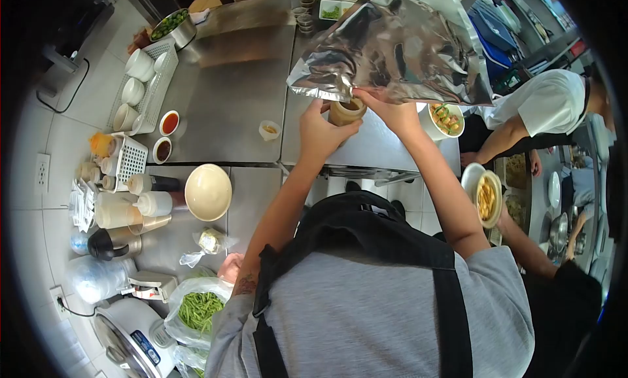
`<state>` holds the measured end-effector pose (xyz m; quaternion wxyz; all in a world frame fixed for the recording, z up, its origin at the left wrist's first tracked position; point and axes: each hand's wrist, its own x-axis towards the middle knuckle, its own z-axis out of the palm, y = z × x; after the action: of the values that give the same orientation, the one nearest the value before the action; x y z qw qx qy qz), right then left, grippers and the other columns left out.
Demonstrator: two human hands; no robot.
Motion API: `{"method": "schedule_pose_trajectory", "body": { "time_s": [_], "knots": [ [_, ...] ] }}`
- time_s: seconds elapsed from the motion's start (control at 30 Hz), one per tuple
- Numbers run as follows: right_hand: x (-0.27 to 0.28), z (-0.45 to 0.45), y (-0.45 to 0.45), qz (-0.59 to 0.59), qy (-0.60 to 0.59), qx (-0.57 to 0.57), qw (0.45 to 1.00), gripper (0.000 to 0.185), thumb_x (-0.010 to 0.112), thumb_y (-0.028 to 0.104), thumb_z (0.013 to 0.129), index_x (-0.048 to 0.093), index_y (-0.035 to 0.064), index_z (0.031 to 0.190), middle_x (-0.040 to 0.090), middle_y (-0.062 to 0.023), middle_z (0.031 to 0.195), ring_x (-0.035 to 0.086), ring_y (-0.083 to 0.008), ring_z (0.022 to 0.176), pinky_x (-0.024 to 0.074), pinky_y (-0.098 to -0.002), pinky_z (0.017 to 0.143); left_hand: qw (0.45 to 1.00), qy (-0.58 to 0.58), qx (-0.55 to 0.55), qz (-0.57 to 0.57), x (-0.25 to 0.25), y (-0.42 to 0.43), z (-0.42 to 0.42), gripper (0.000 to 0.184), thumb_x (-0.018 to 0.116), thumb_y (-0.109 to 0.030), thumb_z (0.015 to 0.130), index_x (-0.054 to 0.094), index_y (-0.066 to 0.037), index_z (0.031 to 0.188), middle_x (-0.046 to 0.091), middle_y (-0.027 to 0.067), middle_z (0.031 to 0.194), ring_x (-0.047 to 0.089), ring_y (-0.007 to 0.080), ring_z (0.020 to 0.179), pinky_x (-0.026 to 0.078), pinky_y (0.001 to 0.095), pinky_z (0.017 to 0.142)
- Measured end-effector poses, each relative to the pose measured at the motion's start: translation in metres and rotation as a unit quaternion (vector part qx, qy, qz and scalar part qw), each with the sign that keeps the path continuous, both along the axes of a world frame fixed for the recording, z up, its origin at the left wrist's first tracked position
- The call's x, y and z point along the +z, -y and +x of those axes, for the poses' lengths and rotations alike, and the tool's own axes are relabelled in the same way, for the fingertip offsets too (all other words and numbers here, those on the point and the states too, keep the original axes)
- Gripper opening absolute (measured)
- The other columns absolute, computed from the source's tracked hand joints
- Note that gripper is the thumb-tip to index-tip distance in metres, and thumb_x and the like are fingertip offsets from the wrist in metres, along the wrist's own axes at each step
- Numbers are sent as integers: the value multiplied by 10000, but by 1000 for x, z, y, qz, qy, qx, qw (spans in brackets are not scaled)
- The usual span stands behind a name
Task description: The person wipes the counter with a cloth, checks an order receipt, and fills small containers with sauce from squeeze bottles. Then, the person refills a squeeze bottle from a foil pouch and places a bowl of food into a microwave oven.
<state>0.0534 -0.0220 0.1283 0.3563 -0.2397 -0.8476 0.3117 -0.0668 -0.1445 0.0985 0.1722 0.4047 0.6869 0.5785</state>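
Observation:
My left hand point(322, 131) is wrapped round a small tan jar or bottle point(345, 112) with an open top, held over the steel counter. Just right of it, my right hand point(386, 110) grips the lower edge of a large silver foil bag point(405, 44). The bag's gathered lower corner meets the mouth of the jar. Whether anything passes from bag to jar cannot be made out. The bag spreads up and to the right, above the counter.
At the left are a basket of white bowls point(152, 87), sauce bottles point(155, 203), a cream bowl point(208, 192) and green beans point(199, 310). A food bowl point(446, 121) stands at the right. One co-worker's hand holds a fries bowl point(487, 199); another person in white leans nearby.

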Motion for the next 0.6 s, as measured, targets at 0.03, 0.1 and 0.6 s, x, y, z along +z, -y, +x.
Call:
{"method": "schedule_pose_trajectory", "body": {
  "time_s": [0.03, 0.1, 0.6],
  "knots": [
    [-1, 0, 1, -2, -5, -5, 1000, 162, 728, 86, 790, 694, -55, 862, 718, -70, 845, 660, -104, 761, 521, -243, 710, 1000, 0, 3, 6, 1, -1, 1, 655, 853, -313, 542, 596, 9, 1052, 679, 149, 946, 660, 235, 904, 497, 339, 775],
    [4, 0, 4, -18, -4, -20, 1000, 164, 724, 87, 794, 693, -54, 870, 716, -69, 846, 656, -102, 770, 520, -243, 710, 999, 4, 5, 42, 1, -3, 4, 652, 854, -301, 541, 588, 10, 1048, 677, 144, 942, 658, 235, 900, 496, 339, 776],
    [12, -36, 28, -182, -81, -33, 979, 204, 681, -36, 780, 619, -83, 969, 678, -83, 945, 649, -128, 859, 545, -262, 752, 993, 25, 64, 91, -4, 13, -14, 647, 851, -148, 561, 559, -5, 1120, 637, 127, 1051, 624, 211, 960, 493, 336, 815]
  ]
}}
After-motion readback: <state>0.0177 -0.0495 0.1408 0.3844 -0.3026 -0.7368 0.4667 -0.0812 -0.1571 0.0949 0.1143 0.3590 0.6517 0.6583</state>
